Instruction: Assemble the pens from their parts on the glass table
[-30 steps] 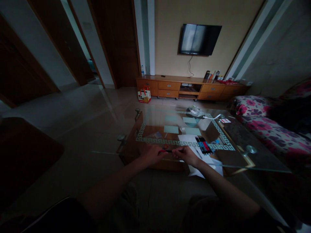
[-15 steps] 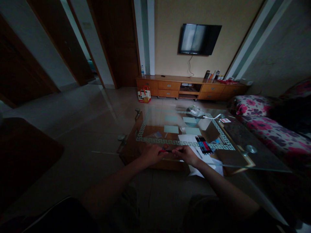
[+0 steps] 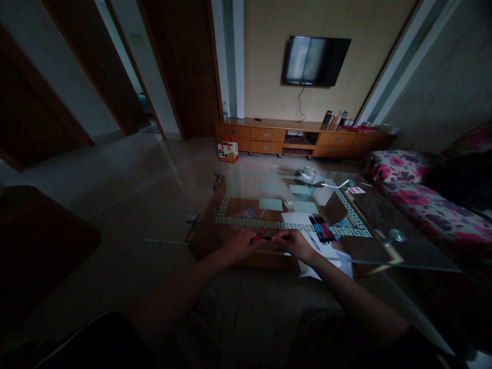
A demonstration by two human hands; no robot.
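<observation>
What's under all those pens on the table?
White paper shows beside the row of pens, and the glass table lies beneath. The pens cover whatever is straight under them, so that part can't be seen.

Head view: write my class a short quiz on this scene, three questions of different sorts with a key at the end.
1. True or false: the left hand and right hand hold a red-and-black pen between them.
2. Which hand is nearer the row of pens on the glass table? A) left B) right C) both equally near
3. Fill in: above the wooden cabinet hangs a ____.

Key: 1. True. 2. B. 3. Television.
</observation>
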